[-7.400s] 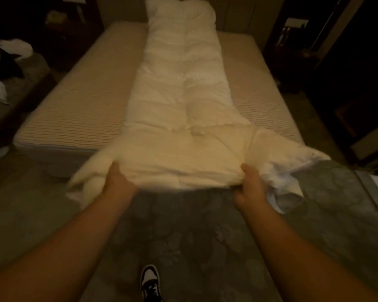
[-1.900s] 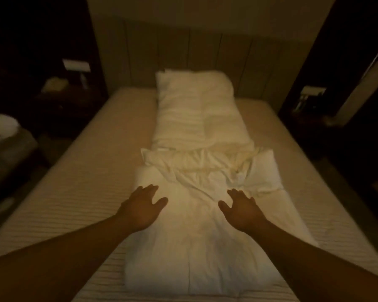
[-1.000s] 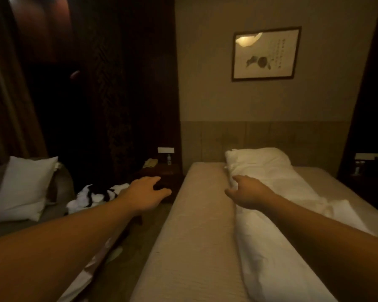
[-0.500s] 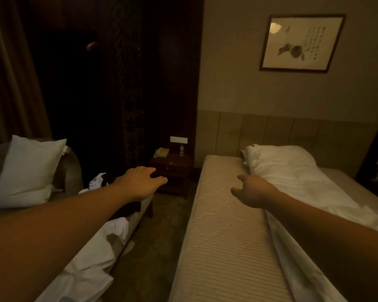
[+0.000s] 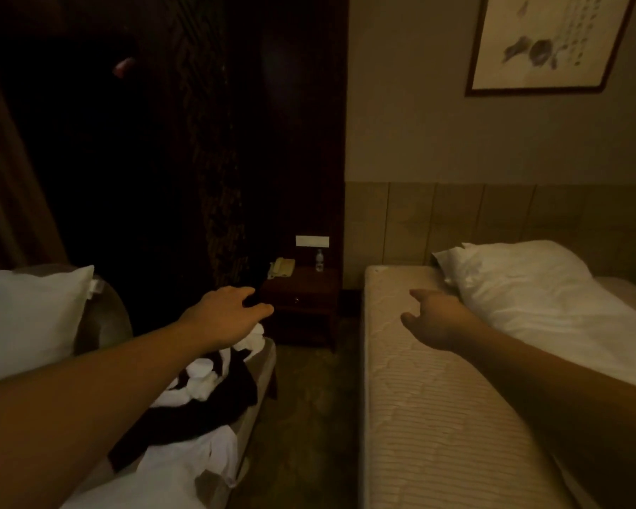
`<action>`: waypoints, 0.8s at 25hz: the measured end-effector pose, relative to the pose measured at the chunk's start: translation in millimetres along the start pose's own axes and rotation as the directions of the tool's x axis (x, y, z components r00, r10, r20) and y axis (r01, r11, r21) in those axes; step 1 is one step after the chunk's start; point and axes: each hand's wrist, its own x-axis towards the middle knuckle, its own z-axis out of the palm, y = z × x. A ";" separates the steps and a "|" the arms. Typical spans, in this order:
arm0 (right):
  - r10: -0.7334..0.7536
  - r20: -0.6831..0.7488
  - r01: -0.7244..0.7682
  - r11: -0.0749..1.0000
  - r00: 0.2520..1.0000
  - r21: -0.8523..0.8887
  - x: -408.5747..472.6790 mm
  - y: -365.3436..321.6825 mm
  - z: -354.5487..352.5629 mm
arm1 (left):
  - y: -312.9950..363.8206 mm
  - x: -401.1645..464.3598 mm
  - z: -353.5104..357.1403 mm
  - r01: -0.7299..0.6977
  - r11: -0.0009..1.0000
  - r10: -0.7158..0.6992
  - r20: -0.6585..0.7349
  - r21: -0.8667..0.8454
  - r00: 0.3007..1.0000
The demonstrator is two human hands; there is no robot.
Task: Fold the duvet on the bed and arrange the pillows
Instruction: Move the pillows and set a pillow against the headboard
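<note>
Both hands hold nothing. The left hand (image 5: 225,314) is spread flat in the air. The right hand (image 5: 436,319) hangs loose over the bed's (image 5: 419,416) left edge. The white duvet (image 5: 536,299) lies along the bed.

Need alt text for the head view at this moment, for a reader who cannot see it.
Both bare arms reach forward in a dim bedroom, the left hand and right hand open and holding nothing. The folded white duvet lies on the bed at right; a white pillow sits on a chair at left.

White duvet (image 5: 551,306) lies lengthwise along bed (image 5: 419,398).
</note>
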 end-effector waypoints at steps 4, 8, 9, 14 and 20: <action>0.048 -0.017 -0.049 0.996 0.999 -0.072 85.3 -16.6 18.9 | -28.3 125.7 3.6 -0.090 0.996 0.089 -0.016 -0.019 0.996; 0.230 -0.035 -0.233 0.962 0.973 -0.143 156.4 -21.3 24.8 | -42.9 252.4 18.3 -0.158 0.981 0.168 0.088 -0.112 0.982; 0.273 -0.043 -0.276 0.948 0.961 -0.158 176.9 -24.9 21.7 | -44.1 285.2 20.2 -0.168 0.976 0.185 0.120 -0.137 0.975; 0.383 -0.112 -0.397 0.907 0.917 -0.143 255.9 -25.4 9.9 | -5.5 416.6 38.6 -0.301 0.944 0.315 0.098 -0.134 0.944; 0.525 -0.099 -0.534 0.840 0.845 -0.100 350.9 42.6 17.0 | 82.6 552.1 111.4 -0.426 0.880 0.470 0.251 -0.211 0.847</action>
